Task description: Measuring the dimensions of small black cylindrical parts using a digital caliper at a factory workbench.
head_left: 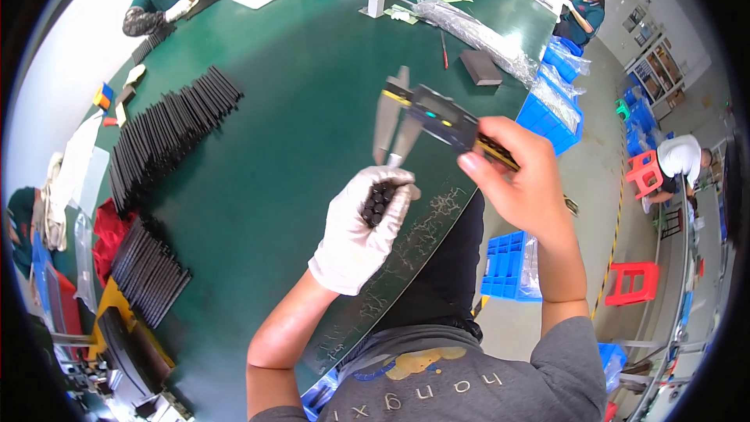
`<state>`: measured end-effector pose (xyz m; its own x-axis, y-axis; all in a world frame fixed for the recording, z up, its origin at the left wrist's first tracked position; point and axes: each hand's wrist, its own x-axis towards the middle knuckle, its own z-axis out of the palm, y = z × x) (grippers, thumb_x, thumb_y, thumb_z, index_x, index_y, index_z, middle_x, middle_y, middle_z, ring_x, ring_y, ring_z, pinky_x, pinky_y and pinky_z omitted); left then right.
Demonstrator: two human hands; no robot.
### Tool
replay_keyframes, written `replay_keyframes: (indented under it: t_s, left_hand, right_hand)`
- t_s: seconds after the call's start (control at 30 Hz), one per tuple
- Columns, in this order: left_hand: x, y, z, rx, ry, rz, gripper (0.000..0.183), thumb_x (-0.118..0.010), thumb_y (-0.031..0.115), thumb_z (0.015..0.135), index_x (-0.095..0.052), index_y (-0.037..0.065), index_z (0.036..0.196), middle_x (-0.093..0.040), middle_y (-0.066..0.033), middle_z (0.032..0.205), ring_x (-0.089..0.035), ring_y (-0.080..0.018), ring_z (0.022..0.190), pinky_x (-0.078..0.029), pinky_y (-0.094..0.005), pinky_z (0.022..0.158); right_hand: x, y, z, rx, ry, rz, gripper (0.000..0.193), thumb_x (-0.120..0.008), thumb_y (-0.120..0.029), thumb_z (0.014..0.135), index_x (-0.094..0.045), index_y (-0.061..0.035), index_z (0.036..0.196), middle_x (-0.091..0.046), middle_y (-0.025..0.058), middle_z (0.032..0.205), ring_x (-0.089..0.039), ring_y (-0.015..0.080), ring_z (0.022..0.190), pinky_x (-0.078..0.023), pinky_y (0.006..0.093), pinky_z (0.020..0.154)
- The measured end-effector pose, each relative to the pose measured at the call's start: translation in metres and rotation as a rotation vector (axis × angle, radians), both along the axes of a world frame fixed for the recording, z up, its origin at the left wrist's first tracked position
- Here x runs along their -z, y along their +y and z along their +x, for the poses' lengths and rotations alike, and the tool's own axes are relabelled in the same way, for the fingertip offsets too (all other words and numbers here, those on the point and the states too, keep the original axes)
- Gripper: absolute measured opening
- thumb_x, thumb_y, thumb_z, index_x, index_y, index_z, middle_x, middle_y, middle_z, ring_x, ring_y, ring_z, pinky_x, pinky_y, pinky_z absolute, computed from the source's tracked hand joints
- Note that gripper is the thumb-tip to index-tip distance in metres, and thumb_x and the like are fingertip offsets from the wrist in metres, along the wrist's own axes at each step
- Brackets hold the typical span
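My left hand (344,234), in a white glove, is closed round a small bundle of black rods (378,205), whose round ends face up toward me. In my bare right hand (523,180) is a digital caliper (443,119), gripped by its beam, with its display facing up. The caliper's jaws stand apart, their tips beside my gloved fingertips. A small pale piece shows between the jaw tips and the glove, too blurred to name. Both hands are above the green table (289,125), near its front edge.
A long row of black rods (172,133) lies at left, with another group (152,273) nearer me. A dark block (480,68) and plastic-wrapped bundle (476,35) lie at back right. Blue crates (512,266) stand beside the table. Co-workers sit at the far left and far right.
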<state>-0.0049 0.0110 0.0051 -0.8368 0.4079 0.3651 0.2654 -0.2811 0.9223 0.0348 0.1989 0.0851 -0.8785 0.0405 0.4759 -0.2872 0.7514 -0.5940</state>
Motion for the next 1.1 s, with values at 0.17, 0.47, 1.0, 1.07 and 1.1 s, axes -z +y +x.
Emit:
replay_keyframes:
  t_s: [0.17, 0.47, 1.0, 1.07, 1.1]
  left_hand:
    - [0.006, 0.006, 0.000, -0.025, 0.072, 0.079, 0.018, -0.061, -0.002, 0.084, -0.059, -0.001, 0.102, -0.066, -0.0091, 0.088, -0.064, -0.0134, 0.080, -0.051, -0.0244, 0.074]
    - [-0.005, 0.000, 0.003, -0.078, 0.103, -0.136, 0.025, -0.061, -0.003, 0.082, -0.060, 0.002, 0.106, -0.063, -0.0091, 0.081, -0.058, -0.0107, 0.068, -0.047, -0.0229, 0.063]
    - [-0.007, 0.017, -0.005, -0.212, 0.254, -0.051, 0.020, -0.067, 0.000, 0.082, -0.061, 0.001, 0.101, -0.066, -0.0063, 0.090, -0.061, -0.0085, 0.080, -0.050, -0.0220, 0.071]
    - [-0.018, 0.019, -0.001, -0.083, -0.253, 0.007, 0.020, -0.065, -0.004, 0.082, -0.061, -0.001, 0.101, -0.066, -0.0062, 0.093, -0.062, -0.0127, 0.080, -0.050, -0.0234, 0.074]
    - [-0.019, 0.022, -0.005, -0.134, -0.238, -0.069, 0.017, -0.066, -0.003, 0.081, -0.063, -0.001, 0.098, -0.067, -0.0045, 0.090, -0.062, -0.0107, 0.078, -0.050, -0.0226, 0.074]
  right_hand:
    - [0.006, 0.011, 0.021, 0.061, -0.064, 0.123, 0.027, -0.071, -0.017, 0.077, -0.062, -0.0006, 0.097, -0.062, 0.0078, 0.076, -0.056, 0.0157, 0.056, -0.044, 0.0241, 0.050]
    - [0.014, 0.012, 0.022, 0.051, -0.021, 0.175, 0.026, -0.070, -0.014, 0.077, -0.061, -0.0004, 0.097, -0.059, 0.0065, 0.071, -0.053, 0.0138, 0.053, -0.042, 0.0243, 0.048]
    - [0.028, 0.024, 0.021, 0.068, -0.021, -0.103, 0.025, -0.070, -0.013, 0.077, -0.062, 0.0020, 0.095, -0.061, 0.0066, 0.073, -0.050, 0.0100, 0.056, -0.040, 0.0223, 0.051]
    - [0.031, 0.026, 0.020, 0.073, -0.025, -0.144, 0.024, -0.070, -0.012, 0.077, -0.062, 0.0022, 0.094, -0.060, 0.0060, 0.072, -0.049, 0.0091, 0.056, -0.040, 0.0220, 0.052]
    - [0.034, 0.028, 0.020, 0.074, -0.037, -0.166, 0.024, -0.070, -0.012, 0.077, -0.062, 0.0024, 0.094, -0.060, 0.0056, 0.071, -0.049, 0.0089, 0.056, -0.040, 0.0219, 0.052]
